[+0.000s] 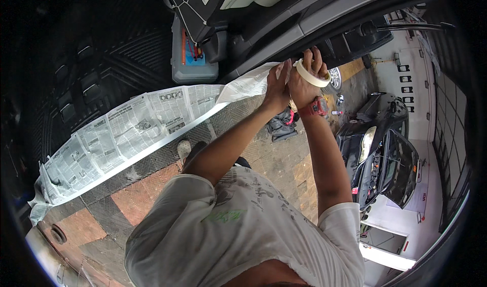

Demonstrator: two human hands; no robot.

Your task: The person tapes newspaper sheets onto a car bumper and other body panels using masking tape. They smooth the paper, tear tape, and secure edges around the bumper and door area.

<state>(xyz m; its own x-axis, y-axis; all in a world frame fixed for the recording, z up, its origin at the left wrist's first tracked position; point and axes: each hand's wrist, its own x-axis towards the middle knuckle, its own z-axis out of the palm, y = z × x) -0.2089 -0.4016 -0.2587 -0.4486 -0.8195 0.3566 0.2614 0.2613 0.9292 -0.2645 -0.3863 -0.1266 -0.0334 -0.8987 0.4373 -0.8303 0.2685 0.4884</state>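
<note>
Holding, toward half past one, a cream-coloured, ring-shaped roll of tape (319,82) in the right grip (307,79), with fingers curled about it and the band lying across them. Wearing a red watch (318,106) on that wrist. Reaching to 1 o'clock with the left grip (277,89), just beside the right, fingers close together at the end of a long strip of grey-and-white printed newspaper (147,118); cannot tell pinching from mere touching there. Laid from 8 o'clock round to 1 o'clock along a black ribbed plastic liner (119,66), and edged on its outer side with a pale smooth border. See at 11 o'clock a grey plastic case (195,74) with orange and blue contents; at 2 o'clock, past the right grip, a silver round wheel (334,79); at 3 o'clock, a dark glossy car (355,137); at 8 o'clock, grey and orange textured floor tiles (139,190).
</note>
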